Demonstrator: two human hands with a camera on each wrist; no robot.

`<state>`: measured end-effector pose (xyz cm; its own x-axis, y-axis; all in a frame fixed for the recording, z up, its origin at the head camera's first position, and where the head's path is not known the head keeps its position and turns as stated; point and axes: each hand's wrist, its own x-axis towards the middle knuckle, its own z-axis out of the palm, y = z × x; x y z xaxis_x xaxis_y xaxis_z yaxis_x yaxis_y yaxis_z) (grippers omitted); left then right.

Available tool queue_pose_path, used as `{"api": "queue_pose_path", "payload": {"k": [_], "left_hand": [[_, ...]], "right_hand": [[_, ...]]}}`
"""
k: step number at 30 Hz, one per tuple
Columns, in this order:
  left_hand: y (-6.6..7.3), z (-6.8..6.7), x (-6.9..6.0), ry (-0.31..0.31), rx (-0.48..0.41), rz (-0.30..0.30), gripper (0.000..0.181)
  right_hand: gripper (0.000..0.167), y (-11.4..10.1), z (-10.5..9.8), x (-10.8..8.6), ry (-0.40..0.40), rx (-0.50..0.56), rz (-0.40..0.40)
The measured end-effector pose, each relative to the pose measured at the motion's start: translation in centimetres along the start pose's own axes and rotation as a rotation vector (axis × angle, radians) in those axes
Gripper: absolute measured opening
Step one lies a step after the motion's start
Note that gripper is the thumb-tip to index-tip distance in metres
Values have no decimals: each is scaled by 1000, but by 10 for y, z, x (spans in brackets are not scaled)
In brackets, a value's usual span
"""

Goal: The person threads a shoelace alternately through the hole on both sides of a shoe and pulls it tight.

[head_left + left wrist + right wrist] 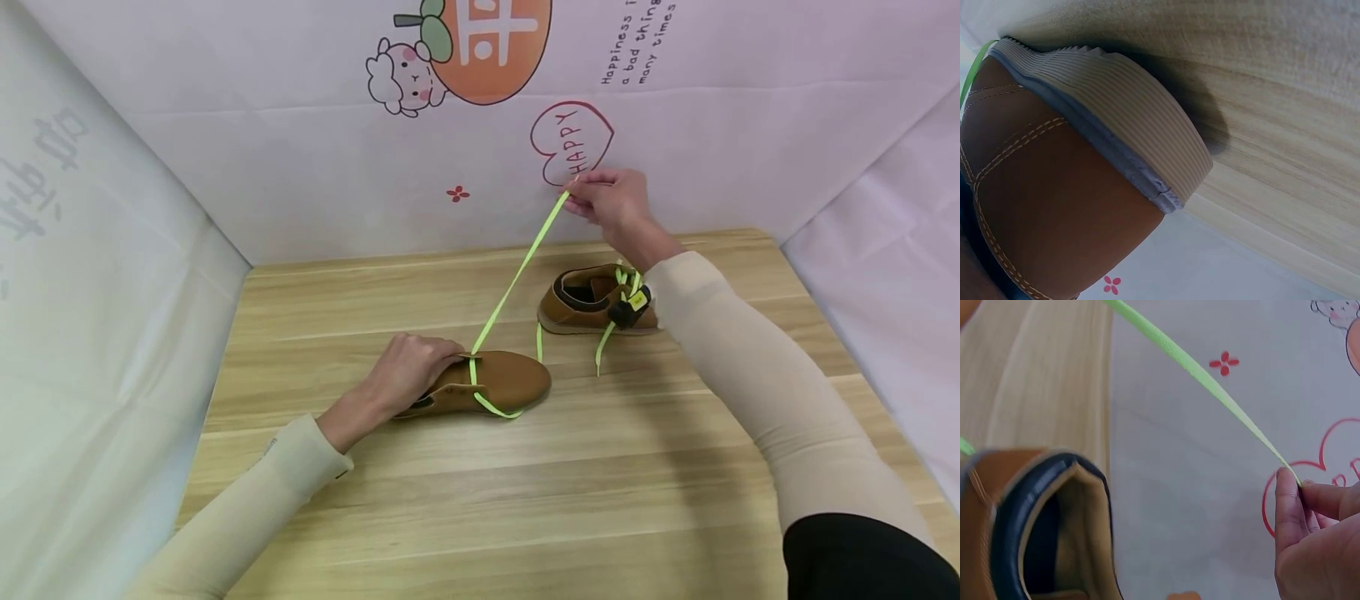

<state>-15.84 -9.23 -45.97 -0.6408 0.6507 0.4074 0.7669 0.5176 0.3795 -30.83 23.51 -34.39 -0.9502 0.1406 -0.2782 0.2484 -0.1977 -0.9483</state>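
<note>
Yellow-green lace [518,275] stretched straight up from a brown shoe [517,371]
Right hand [611,196] pinches the lace's raised end; left hand [412,367] grips that shoe on the tabletop [487,500], near a second shoe [570,318].

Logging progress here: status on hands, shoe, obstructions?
Left hand gripping nearer shoe. Right hand pinching green lace, stretched straight. Other shoe farther off, not blocking.

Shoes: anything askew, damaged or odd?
Mildly odd: the lace on the near shoe seems to run under the toe rather than lie free, so it may be trapped. No spill or damage visible.
</note>
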Motion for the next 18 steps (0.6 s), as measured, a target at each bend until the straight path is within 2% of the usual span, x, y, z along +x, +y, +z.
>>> {"api": "queue_pose_path", "payload": {"k": [15, 18], "left_hand": [[-1, 0, 2, -1, 6, -3, 9], [-2, 0, 2, 2, -5, -10, 9]], "right_hand": [[6, -44, -26, 5, 107, 74, -41], [7, -48, -29, 4, 100, 79, -45]]}}
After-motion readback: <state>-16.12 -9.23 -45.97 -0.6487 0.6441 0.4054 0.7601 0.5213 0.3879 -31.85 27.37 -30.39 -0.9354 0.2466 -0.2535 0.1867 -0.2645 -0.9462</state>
